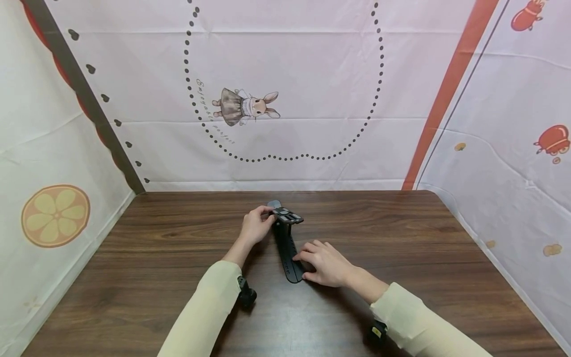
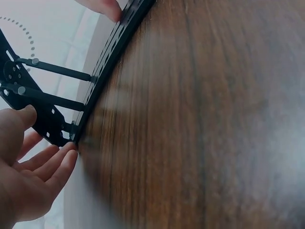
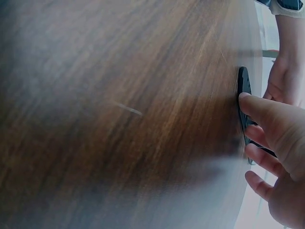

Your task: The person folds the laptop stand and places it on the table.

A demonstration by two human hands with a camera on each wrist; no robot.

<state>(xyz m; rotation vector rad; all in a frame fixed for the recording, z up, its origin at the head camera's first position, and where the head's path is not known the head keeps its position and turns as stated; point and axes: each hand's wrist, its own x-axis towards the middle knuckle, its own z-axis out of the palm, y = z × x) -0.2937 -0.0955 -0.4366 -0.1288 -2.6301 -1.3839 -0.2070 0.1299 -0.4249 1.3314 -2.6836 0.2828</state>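
Note:
A black folding stand (image 1: 284,248) lies lengthwise on the table, its slotted base flat. Its upper plate (image 1: 287,215) is raised and tilted on two thin struts (image 2: 64,70), which meet the base. My left hand (image 1: 256,225) pinches the plate's left edge near the far end of the base. In the left wrist view its thumb lies on the plate and its other fingers reach the hinged end. My right hand (image 1: 327,264) rests at the base's near end, thumb at the right edge and index fingertip on top. The right wrist view shows its fingers loosely spread.
The stand is on a dark wood-grain table (image 1: 178,297). A printed white cloth (image 1: 312,74) hangs behind the table's far edge, and more cloth hangs at both sides. Dark wrist cameras (image 1: 247,293) sit under both sleeves.

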